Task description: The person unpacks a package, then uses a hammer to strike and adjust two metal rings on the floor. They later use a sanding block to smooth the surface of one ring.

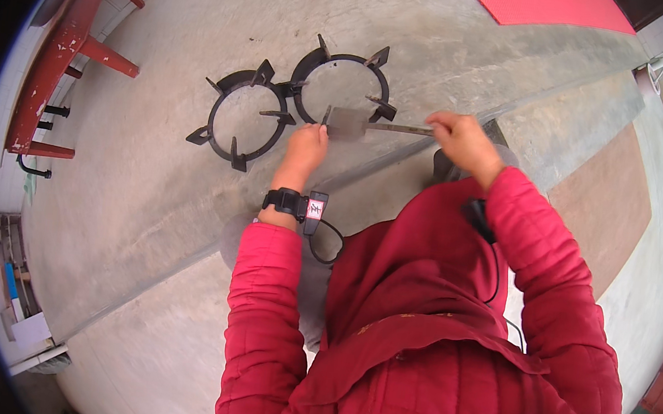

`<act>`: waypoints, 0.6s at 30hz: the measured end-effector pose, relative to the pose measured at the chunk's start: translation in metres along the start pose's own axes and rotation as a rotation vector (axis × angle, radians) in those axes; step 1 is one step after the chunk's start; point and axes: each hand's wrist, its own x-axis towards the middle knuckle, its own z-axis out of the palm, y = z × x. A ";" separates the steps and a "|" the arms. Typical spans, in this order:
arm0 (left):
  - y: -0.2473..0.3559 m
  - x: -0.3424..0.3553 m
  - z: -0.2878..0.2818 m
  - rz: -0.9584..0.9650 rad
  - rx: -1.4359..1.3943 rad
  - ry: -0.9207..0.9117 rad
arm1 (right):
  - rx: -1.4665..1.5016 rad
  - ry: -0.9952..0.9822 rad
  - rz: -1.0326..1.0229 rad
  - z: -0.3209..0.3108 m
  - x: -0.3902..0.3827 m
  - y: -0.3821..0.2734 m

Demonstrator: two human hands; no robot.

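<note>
A spatula (392, 128) with a flat, motion-blurred blade and a long thin handle lies level in front of me. My right hand (467, 146) is closed round the far end of its handle. At the blade's left edge, my left hand (305, 148) has its fingers closed on a dark prong of the right-hand stove grate (293, 106); the fingertips are partly hidden. That grate is a black iron ring with upright prongs. Touching it on the left is a second, similar stove grate (215, 106). Both rest on the concrete floor.
A low step edge (401, 156) crosses the concrete floor (148, 188) diagonally beneath my arms. On the left stands a worn red wooden bench (60, 57) by a white tiled wall. A red mat (546, 7) lies at the far right, and a brown board (607, 196) lies to my right.
</note>
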 end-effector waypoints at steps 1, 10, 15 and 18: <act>-0.001 0.000 0.000 -0.008 0.004 -0.006 | 0.061 -0.024 -0.055 0.003 0.001 -0.003; 0.004 0.010 0.007 0.057 -0.012 0.061 | -0.096 0.017 -0.074 -0.012 0.020 0.001; 0.007 0.004 0.006 -0.001 -0.025 0.030 | -0.093 -0.091 -0.220 -0.013 0.031 -0.008; 0.003 -0.001 0.006 0.007 -0.023 0.022 | -0.187 -0.145 -0.033 -0.019 0.031 -0.010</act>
